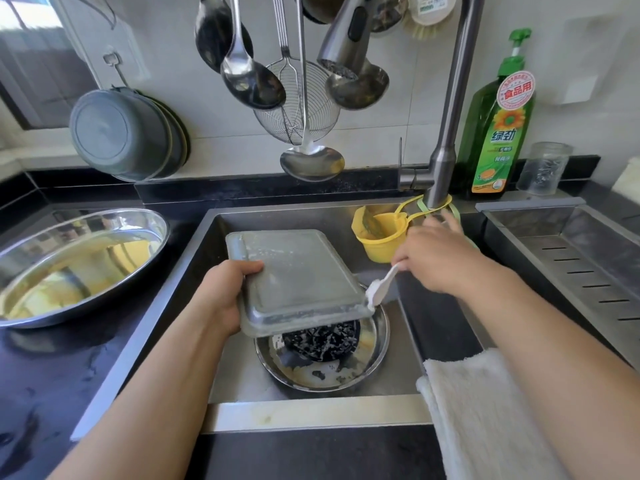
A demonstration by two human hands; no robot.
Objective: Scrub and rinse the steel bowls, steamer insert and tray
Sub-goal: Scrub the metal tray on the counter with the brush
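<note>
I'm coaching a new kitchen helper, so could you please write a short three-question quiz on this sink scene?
1. True or false: the left hand holds the tray upside down over the sink.
2. What does the right hand hold against the tray's corner? A) sponge B) white brush C) green soap bottle
3. Where is the big steel bowl with yellow residue?

Key
1. True.
2. B.
3. On the black counter, left of the sink; a smaller bowl lies in the sink under the tray.
</note>
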